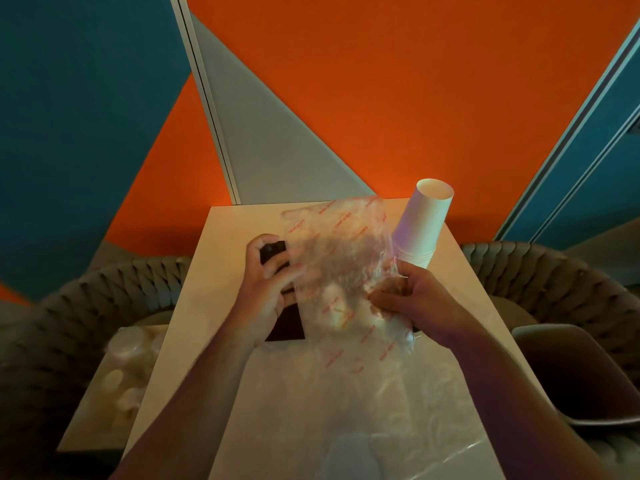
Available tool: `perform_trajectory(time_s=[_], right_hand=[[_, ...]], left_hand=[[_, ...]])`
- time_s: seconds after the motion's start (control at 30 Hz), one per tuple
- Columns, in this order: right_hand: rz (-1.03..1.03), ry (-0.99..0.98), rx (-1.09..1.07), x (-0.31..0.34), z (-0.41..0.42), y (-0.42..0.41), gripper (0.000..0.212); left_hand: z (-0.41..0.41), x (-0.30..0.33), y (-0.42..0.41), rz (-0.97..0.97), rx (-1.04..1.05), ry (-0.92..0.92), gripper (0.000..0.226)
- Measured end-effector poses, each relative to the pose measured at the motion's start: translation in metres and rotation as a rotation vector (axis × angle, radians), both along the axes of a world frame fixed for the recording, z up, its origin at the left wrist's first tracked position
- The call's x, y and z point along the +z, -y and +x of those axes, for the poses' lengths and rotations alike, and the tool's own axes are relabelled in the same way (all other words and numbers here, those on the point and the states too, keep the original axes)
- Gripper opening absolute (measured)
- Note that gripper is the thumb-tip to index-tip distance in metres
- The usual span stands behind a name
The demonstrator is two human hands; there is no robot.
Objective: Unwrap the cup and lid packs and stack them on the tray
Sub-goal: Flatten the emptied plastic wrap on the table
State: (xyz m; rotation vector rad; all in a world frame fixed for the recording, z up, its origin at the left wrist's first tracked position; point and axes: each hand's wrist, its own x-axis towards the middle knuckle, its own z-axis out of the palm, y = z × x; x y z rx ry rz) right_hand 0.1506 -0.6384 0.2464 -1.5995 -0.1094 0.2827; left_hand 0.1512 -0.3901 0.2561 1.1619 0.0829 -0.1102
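A clear plastic wrapper (341, 258) with red print hangs crumpled above the table, and my right hand (412, 303) grips its lower right part. My left hand (266, 289) curls round a small dark object (273, 252) at the wrapper's left edge; I cannot tell what the object is. A stack of white paper cups (424, 223) stands upside down just right of the wrapper, bare of wrapping. Part of a dark tray (287, 329) shows below my left hand; the wrapper hides most of it.
Another clear plastic pack (363, 410) lies on the pale table (207, 292) close to me. A lower side table (114, 382) at the left holds wrapped packs of pale lids. Woven chairs stand left and right, and an orange and blue wall rises behind.
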Motion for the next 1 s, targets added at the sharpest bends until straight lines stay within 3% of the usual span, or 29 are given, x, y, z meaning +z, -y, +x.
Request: perform_trajectory(time_s=[0.13,0.2,0.27,0.37,0.53,0.73,0.87,1.0], right_hand=[[-0.061,-0.022,0.047,-0.007,-0.002,0.003,0.044],[-0.064,-0.029,0.041,-0.01,-0.002,0.004,0.049],[-0.05,-0.02,0.051,-0.011,-0.001,0.005,0.04],[-0.042,-0.03,0.106,-0.009,-0.002,0.005,0.035],[-0.108,-0.052,0.204,-0.007,-0.005,0.003,0.029],[-0.039,-0.036,0.1,-0.004,-0.007,-0.002,0.059],[0.191,0.07,-0.06,0.002,0.001,-0.005,0.04],[0.159,0.118,-0.052,0.01,0.007,-0.009,0.014]], left_hand=[[0.004,0.005,-0.003,0.009,0.008,-0.029,0.033],[0.005,0.004,-0.005,-0.026,0.095,-0.051,0.035],[0.006,0.003,-0.008,-0.026,0.13,-0.063,0.035],[0.005,0.005,-0.007,0.039,-0.004,-0.07,0.029],[0.008,0.013,-0.008,-0.042,-0.079,-0.04,0.029],[0.012,0.006,-0.01,0.157,-0.005,0.094,0.024],[0.007,0.01,-0.009,0.248,-0.063,0.221,0.035],[0.004,0.012,-0.012,0.288,-0.092,0.292,0.032]])
